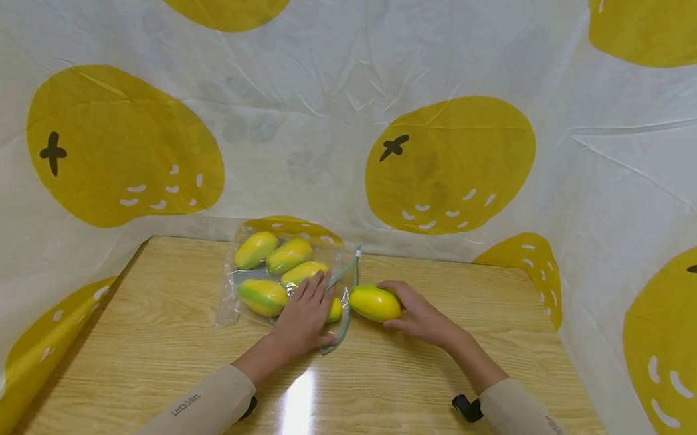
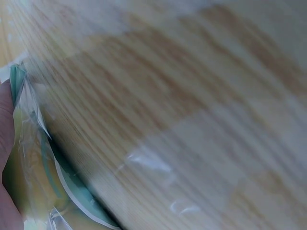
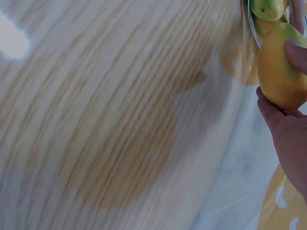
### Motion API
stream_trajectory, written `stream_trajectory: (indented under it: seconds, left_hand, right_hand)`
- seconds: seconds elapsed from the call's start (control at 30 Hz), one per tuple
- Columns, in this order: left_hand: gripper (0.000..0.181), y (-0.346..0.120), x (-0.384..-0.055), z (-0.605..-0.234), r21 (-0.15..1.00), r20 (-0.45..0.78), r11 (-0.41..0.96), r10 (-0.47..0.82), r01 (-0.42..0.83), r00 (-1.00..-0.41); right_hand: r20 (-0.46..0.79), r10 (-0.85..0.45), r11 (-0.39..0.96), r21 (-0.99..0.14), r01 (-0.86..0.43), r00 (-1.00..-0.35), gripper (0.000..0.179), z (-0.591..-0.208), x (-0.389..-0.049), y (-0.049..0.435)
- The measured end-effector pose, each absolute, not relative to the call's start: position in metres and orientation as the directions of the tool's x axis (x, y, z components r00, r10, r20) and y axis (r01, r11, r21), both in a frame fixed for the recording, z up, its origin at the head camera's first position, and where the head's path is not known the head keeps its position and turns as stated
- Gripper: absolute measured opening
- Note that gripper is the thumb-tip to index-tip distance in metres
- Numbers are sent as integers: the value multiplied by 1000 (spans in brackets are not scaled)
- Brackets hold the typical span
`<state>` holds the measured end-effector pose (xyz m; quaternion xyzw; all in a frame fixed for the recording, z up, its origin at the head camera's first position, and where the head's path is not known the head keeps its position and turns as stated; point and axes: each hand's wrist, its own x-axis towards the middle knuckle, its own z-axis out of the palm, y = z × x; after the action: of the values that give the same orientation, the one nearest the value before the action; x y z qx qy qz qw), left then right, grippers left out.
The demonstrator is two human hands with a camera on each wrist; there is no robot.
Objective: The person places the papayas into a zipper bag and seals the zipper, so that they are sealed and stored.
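Note:
A clear zip bag [image 1: 227, 303] with a green-edged mouth lies on the table, holding several yellow-green mangoes [image 1: 262, 296]. My left hand [image 1: 304, 314] rests on the bag near its mouth, fingers stretched over the plastic and partly covering the mangoes beneath. Just right of the bag's mouth, my right hand [image 1: 417, 313] grips a loose mango [image 1: 374, 303] by its right end, thumb on the near side and fingers on the far side. In the right wrist view, that mango [image 3: 278, 72] sits between thumb and fingers, with its far end close to the bag.
The wood-grain table [image 1: 433, 396] reflects a bright light near its front. A white cloth [image 1: 305, 148] printed with big yellow fruit stands behind the table and along both sides. Dark wrist straps [image 1: 466, 408] show below the sleeves.

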<state>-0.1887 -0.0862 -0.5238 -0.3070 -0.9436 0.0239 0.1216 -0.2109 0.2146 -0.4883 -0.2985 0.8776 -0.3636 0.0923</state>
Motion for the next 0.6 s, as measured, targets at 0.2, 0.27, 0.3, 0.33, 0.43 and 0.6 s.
stream_trajectory:
  seconds: [0.2, 0.27, 0.3, 0.33, 0.43, 0.6]
  left_hand:
    - [121, -85, -187, -522, -121, 200, 812, 583, 571, -787]
    - [120, -84, -187, -521, -124, 204, 811, 585, 572, -785]
    - [120, -84, -186, -521, -127, 206, 811, 585, 572, -784]
    - [119, -83, -186, -522, -133, 207, 811, 586, 570, -784]
    - [118, -82, -186, -522, -160, 214, 811, 584, 562, -783]
    - [118, -80, -186, -522, -184, 225, 811, 584, 555, -780]
  right_hand:
    - [44, -619, 566, -668, -484, -784, 73, -493, -214, 207]
    - [38, -622, 571, -661, -486, -782, 73, -494, -215, 206]
    - [38, -623, 573, -658, -489, -781, 74, -495, -215, 206]
    - [39, -623, 573, -657, -490, -781, 74, -495, -215, 206]
    - [44, -629, 563, -662, -494, -776, 73, -497, -216, 204]
    - [25, -651, 538, -690, -484, -759, 73, -498, -217, 197]
